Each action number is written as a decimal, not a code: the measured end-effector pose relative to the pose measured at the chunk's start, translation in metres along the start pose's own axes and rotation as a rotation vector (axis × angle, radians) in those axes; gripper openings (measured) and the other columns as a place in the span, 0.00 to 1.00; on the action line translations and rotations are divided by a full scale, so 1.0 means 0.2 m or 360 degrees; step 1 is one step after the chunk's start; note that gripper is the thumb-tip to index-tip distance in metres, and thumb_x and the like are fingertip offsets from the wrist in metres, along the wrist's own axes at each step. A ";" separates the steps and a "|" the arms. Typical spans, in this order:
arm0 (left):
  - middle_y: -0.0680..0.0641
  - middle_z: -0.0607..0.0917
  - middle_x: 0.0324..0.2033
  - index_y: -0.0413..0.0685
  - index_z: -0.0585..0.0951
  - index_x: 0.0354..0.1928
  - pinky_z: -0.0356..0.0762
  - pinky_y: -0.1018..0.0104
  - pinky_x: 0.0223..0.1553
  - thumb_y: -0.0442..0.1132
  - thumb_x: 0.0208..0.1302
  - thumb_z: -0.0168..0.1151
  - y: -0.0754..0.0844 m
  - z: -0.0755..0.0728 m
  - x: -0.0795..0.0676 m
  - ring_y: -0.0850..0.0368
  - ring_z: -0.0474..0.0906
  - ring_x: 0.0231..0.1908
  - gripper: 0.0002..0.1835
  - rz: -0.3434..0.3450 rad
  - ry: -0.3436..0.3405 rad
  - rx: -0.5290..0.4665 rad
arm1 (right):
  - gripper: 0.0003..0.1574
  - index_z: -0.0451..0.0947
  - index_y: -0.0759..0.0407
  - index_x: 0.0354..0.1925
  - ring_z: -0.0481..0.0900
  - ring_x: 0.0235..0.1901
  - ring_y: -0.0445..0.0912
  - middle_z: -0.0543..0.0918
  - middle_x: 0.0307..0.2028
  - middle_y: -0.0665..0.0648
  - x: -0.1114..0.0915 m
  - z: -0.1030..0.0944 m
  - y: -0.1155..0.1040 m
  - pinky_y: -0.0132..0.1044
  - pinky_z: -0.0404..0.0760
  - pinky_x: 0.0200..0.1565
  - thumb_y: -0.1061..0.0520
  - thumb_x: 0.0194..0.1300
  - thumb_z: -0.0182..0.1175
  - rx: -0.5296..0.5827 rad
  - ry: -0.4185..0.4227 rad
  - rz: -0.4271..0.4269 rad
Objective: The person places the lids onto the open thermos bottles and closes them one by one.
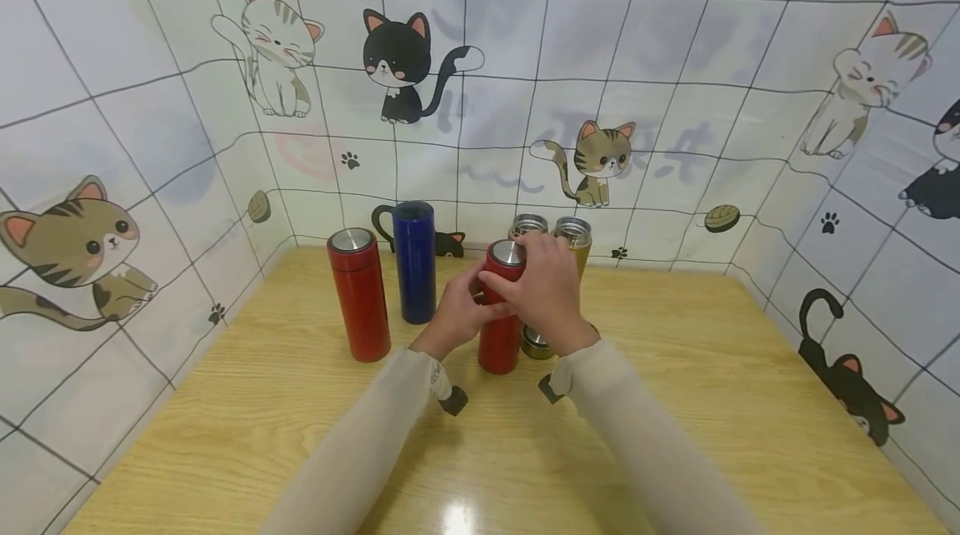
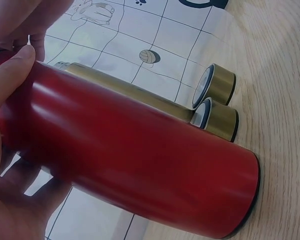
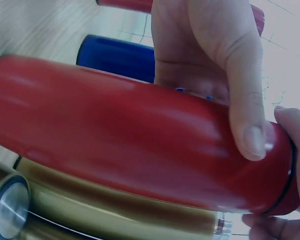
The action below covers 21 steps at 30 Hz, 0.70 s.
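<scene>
I have the red flask [image 1: 499, 347] front and centre above the tabletop [image 1: 660, 435], upright in the head view; I cannot tell whether its base is touching down. My left hand [image 1: 459, 314] is wrapped round the upper body, thumb along one side and fingers round the other, while my right hand [image 1: 553, 285] is clamped on the cap [image 1: 507, 252].

I judge the shell to be stiff metal, not fragile, of moderate weight, with a glossy curve likely to slide or twist in dry fingers. I would take a full wrap round the body below the cap seam with one hand and the cap's rim with the other, minding that so tall and narrow a thing tips easily.

Just behind stand an open gold flask [image 1: 582, 258] and a second open neck [image 1: 529, 224]. To the left is a blue flask [image 1: 416, 268], and farther left a capped second red flask [image 1: 360, 302].

The left wrist view gives me two gold lids [image 2: 224, 85] side by side on the tabletop, where the head view plainly shows one. The right wrist view shows the dark seam ring [image 3: 292, 170] under the cap; only the head view gives me the cap's steel top.
</scene>
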<state>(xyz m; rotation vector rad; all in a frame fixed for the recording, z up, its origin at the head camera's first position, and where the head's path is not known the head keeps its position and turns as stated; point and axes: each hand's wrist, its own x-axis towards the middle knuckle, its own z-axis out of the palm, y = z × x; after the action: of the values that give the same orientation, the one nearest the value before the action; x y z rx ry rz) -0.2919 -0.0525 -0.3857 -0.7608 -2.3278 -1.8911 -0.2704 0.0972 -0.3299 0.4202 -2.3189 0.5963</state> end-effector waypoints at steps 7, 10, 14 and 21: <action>0.54 0.78 0.57 0.62 0.66 0.70 0.79 0.57 0.51 0.43 0.54 0.75 -0.01 0.00 0.01 0.54 0.79 0.53 0.42 0.0042 -0.0012 -0.0029 | 0.39 0.69 0.57 0.64 0.69 0.53 0.54 0.74 0.57 0.59 0.03 -0.06 0.06 0.49 0.76 0.52 0.45 0.60 0.69 0.0475 -0.0452 0.0011; 0.53 0.78 0.58 0.60 0.65 0.72 0.79 0.58 0.51 0.41 0.54 0.75 -0.01 -0.01 0.02 0.54 0.78 0.54 0.44 0.0051 -0.0038 -0.0044 | 0.39 0.65 0.52 0.69 0.70 0.58 0.55 0.71 0.62 0.59 0.06 -0.11 0.13 0.53 0.74 0.57 0.53 0.64 0.66 0.0857 -0.0748 0.0029; 0.50 0.78 0.59 0.56 0.64 0.72 0.78 0.56 0.53 0.40 0.54 0.75 0.00 -0.03 0.01 0.52 0.77 0.56 0.44 0.0008 -0.0089 -0.0039 | 0.41 0.61 0.52 0.72 0.70 0.59 0.55 0.69 0.64 0.60 0.10 -0.14 0.22 0.54 0.70 0.60 0.60 0.65 0.63 0.1228 -0.1031 0.0034; 0.51 0.78 0.58 0.56 0.67 0.70 0.76 0.56 0.55 0.38 0.57 0.73 0.00 -0.06 0.03 0.53 0.75 0.57 0.39 -0.0020 -0.0294 -0.0150 | 0.45 0.59 0.48 0.74 0.67 0.63 0.51 0.66 0.67 0.53 0.12 -0.14 0.26 0.55 0.64 0.63 0.60 0.63 0.64 0.1480 -0.1220 0.0050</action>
<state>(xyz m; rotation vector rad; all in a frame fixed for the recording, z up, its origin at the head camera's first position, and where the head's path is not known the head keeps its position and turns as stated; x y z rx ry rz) -0.3000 -0.0614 -0.3805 -0.9722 -2.3645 -2.0297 -0.2958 0.1518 -0.3110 1.2022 -2.5838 1.7838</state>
